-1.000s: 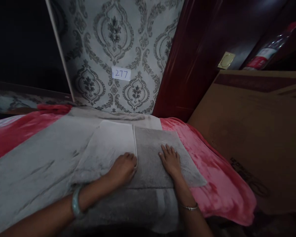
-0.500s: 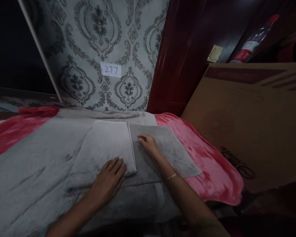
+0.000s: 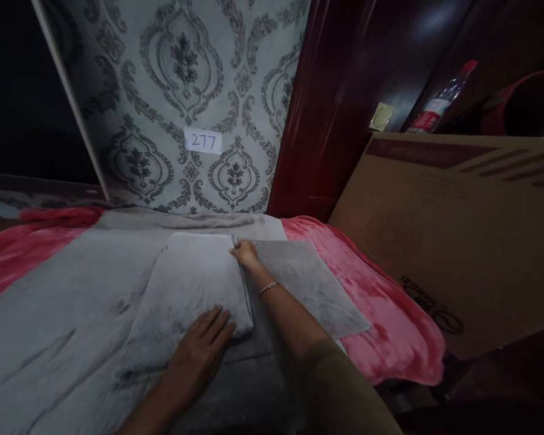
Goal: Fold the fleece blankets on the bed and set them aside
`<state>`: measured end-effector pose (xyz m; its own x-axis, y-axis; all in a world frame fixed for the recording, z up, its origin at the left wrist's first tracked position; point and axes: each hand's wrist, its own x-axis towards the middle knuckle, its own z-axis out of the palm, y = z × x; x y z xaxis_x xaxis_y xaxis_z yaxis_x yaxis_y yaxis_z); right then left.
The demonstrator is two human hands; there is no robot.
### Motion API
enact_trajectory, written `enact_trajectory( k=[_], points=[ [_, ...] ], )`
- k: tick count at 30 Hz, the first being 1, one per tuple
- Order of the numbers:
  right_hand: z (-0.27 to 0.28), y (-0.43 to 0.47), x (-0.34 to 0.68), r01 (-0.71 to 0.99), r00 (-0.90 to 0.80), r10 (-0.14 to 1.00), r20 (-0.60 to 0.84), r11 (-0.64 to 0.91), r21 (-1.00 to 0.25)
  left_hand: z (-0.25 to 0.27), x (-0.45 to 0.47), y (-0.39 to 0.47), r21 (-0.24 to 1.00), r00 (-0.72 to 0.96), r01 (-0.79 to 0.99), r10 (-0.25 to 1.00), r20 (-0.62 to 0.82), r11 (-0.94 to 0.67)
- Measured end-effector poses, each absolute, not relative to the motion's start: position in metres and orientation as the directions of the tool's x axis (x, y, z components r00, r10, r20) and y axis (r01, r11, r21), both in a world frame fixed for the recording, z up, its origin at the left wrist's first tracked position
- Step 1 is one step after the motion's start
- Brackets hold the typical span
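A grey plush cloth (image 3: 188, 278) lies on the bed cover, its left part folded over into a thick, lighter panel. Its flatter right part (image 3: 317, 284) spreads out towards the pink blanket. My left hand (image 3: 204, 341) rests palm down on the near right corner of the folded panel, fingers stretched out. At the far right corner of that panel, my right hand (image 3: 245, 254) pinches the folded edge between thumb and fingers. A thin bracelet (image 3: 268, 287) circles my right wrist.
Beneath everything spreads a grey cover (image 3: 63, 290), with a pink blanket (image 3: 385, 326) at the right. A large cardboard box (image 3: 457, 235) stands beyond it, a bottle (image 3: 439, 103) behind. Patterned wallpaper (image 3: 181, 66) bears a paper label (image 3: 203, 141) reading 277.
My right hand has moved left from above the flat part to the folded panel's far corner and closed on its edge. The left hand stays on the panel. The view has tilted slightly.
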<state>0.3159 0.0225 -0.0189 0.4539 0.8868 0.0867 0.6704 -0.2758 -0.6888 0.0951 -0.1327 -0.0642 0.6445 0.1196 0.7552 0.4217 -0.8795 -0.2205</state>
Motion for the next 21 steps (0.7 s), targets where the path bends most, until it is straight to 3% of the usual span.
enact_trajectory(
  k=[6, 15, 21],
  points=[
    [-0.023, 0.011, 0.327, 0.682, 0.499, 0.860, 0.106, -0.315, -0.659, -0.058, 0.095, -0.133, -0.224, 0.602, 0.349, 0.035, 0.798, -0.910],
    [-0.014, 0.010, 0.306, 0.725, 0.468, 0.882, 0.049, -0.352, -0.591, -0.058, 0.101, -0.137, -0.154, 0.594, 0.412, 0.137, 0.793, -0.898],
    [-0.010, 0.003, 0.304, 0.726, 0.487, 0.871, 0.074, -0.356, -0.588, -0.059, 0.096, -0.134, -0.159, 0.558, 0.352, 0.070, 0.827, -0.922]
  ],
)
